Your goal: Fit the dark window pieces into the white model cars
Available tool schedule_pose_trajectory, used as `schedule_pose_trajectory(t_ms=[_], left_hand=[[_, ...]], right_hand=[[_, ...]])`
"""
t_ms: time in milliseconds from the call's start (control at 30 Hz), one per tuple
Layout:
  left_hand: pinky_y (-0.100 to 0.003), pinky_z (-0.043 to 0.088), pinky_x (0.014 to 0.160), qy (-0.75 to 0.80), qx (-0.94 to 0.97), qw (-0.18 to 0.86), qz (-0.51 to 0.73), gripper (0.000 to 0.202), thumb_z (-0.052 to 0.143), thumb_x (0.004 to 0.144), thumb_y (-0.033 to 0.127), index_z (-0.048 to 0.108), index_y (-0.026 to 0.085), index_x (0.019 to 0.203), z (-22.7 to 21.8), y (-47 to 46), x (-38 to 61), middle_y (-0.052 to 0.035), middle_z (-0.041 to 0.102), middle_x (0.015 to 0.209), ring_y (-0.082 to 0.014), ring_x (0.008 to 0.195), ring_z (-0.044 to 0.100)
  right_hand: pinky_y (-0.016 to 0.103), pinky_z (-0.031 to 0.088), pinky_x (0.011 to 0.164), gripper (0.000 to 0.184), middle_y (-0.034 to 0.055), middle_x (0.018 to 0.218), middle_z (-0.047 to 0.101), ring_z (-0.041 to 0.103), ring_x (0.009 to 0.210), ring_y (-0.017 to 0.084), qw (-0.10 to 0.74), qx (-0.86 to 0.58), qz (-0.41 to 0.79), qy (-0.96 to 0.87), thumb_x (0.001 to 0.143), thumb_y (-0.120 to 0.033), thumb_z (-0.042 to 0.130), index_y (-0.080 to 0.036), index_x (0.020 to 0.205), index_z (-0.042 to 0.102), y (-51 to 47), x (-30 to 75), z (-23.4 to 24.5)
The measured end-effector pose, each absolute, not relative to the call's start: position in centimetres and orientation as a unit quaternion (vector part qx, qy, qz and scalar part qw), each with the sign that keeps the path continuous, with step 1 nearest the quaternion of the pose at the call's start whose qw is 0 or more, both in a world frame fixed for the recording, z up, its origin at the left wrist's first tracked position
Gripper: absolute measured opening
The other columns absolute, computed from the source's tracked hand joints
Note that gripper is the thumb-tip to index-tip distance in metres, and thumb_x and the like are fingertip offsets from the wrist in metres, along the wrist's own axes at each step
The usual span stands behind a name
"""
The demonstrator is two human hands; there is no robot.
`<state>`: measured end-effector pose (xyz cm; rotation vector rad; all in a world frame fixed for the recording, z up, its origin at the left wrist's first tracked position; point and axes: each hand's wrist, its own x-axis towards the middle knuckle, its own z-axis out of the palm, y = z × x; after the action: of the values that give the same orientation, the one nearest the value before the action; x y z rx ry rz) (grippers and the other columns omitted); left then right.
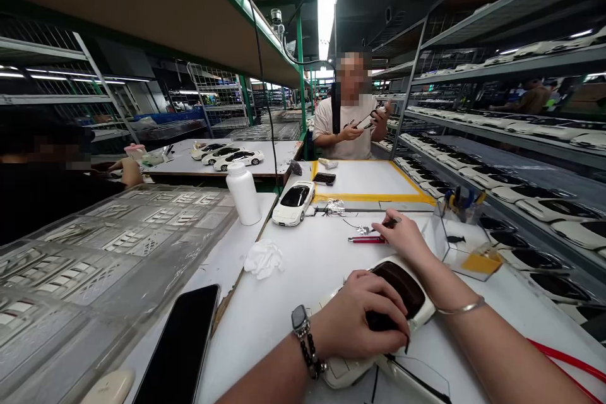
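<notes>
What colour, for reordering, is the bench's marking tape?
Yellow tape, clearest in the head view.

Single view from person's head, facing forward and down, close over left hand (353, 319) and right hand (396, 237) on counter (293, 278); wide lens takes in co-worker (348, 123) opposite, shelves (521, 141) at right.

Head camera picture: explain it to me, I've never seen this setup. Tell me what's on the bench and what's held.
This is a single view from a camera worn on a person's head, looking down at their own hands over a white workbench. Their left hand grips a white model car body. Their right hand pinches something small and dark, just beyond a red-handled tool. A black phone and another white model car lie nearby. A co-worker sits opposite.
</notes>
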<state>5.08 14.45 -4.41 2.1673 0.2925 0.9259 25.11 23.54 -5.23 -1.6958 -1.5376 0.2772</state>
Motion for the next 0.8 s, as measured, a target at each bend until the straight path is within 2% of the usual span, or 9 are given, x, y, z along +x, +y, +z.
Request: schedule_pose_trajectory(t_ms=[367, 800], left_hand=[[-0.032, 0.033, 0.097, 0.122, 0.854, 0.364, 0.351, 0.005, 0.069, 0.072, 0.013, 0.067, 0.017, 0.070, -3.83, 14.22, 5.08, -0.0009, 0.066, 0.089, -0.0136, 0.086, 0.059], [-0.033, 0.033, 0.096, 0.120, 0.855, 0.359, 0.355, 0.005, 0.069, 0.072, 0.014, 0.067, 0.017, 0.069, -4.15, 14.21, 5.07, -0.0015, 0.067, 0.089, -0.0144, 0.085, 0.061]], right_hand=[[0.027, 0.028, 0.055, 0.029, -0.0026, 0.052, 0.045, 0.041, 0.055, 0.016, 0.407, -0.674, 0.100, -0.608, 0.069, -0.033, 0.058, -0.022, 0.057, 0.033, 23.81, 24.69, -5.15], [0.027, 0.031, 0.055, 0.022, -0.0028, 0.053, 0.048, 0.043, 0.056, 0.015, 0.396, -0.677, 0.113, -0.609, 0.067, -0.030, 0.054, -0.022, 0.059, 0.036, 23.64, 24.55, -5.28]])
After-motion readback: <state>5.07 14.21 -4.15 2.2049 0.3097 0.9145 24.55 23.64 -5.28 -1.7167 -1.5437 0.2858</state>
